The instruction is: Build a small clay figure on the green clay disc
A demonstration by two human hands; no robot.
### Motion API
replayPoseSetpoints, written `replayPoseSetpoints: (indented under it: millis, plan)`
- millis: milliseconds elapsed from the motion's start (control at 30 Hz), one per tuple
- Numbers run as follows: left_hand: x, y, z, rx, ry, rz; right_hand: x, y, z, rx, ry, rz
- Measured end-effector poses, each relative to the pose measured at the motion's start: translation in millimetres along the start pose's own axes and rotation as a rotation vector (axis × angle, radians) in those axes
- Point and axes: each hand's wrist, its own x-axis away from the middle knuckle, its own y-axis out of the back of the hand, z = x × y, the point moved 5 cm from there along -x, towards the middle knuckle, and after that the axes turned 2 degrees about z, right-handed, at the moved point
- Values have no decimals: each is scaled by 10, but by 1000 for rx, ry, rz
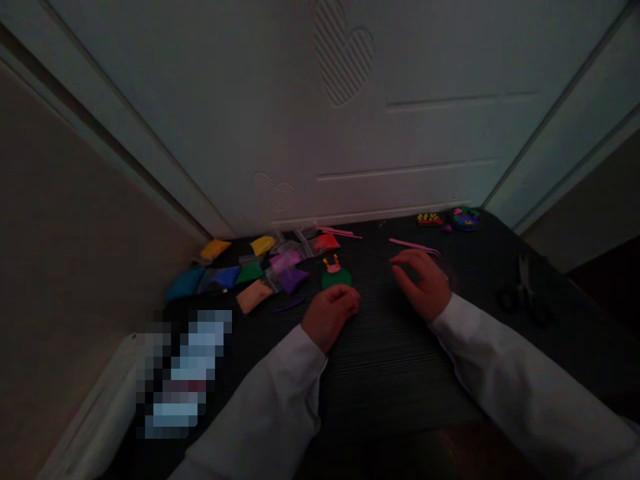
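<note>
My left hand (331, 313) rests at the near edge of a round green clay piece (337, 276), its fingers curled together; whatever they hold, if anything, is hidden. On the green piece sits a small pink clay shape (333, 269) with two thin orange-yellow stalks standing up from it. To the right, my right hand (424, 283) hovers over the dark table with thumb and fingers apart and nothing visible between them. Just beyond it lies a pink modelling tool (414, 247) with a curved end.
Bags of coloured clay, including a peach one (254, 295) and a purple one (293, 280), lie left on the dark table (390, 373). Scissors (524, 293) lie right. A decorated round piece (465, 219) stands at the back right. A blurred-out bright rectangle (193, 373) lies front left.
</note>
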Motion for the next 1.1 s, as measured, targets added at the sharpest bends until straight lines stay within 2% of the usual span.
replayPoseSetpoints:
  millis: [433,767,933,1100]
  plan:
    - [33,-39,21,22,119,-6,10,-4,1,-3,-5,2]
    - [33,-16,-11,2,46,-69,6,0,12,-2,5,-12]
    - [13,3,1,30,41,-39,4,3,14,-4,4,2]
    - [-1,4,6,3,-6,-40,41,13,178,-2,48,19]
